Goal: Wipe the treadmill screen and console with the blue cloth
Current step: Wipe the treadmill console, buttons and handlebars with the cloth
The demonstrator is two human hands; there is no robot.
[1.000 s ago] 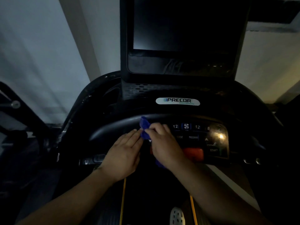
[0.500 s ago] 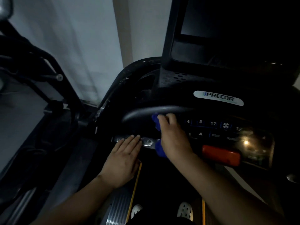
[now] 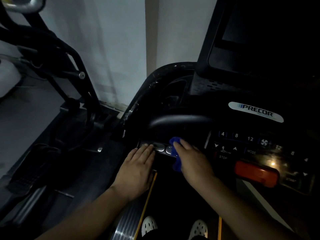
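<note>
**A:** Entry, head view, dim light. Landmark is the PRECOR badge point(image 3: 256, 112). Start at the far left?

**B:** Far left of the badge is the black frame of a neighbouring machine point(image 3: 57, 66); not part of the job. Below-left of the badge, the left hand point(image 3: 136, 170) lies flat with its fingers straight and holds nothing. Its fingertips touch the metal sensor plates point(image 3: 156, 146).

**A:** And the blue cloth point(image 3: 175, 154)?

**B:** Also below-left of the badge, just beside that hand, bunched against the right end of the plates. The right hand point(image 3: 194, 161) covers it, fingers curled over the wad. A tail of cloth hangs out on the thumb side.

**A:** Handling?

**B:** Judged soft, light and limp; it conforms to whatever it is pressed on. It is best kept wadded under the palm, since a loose tail could drag over the keys.

**A:** Further right?

**B:** The keypad point(image 3: 242, 141) is directly under the badge and the orange stop bar point(image 3: 256, 173) lower again (a switch, so light pressure there). The screen point(image 3: 259, 32) sits above the badge, dark, with no hand on it. I judge the console's left side to be in hand now.
</note>
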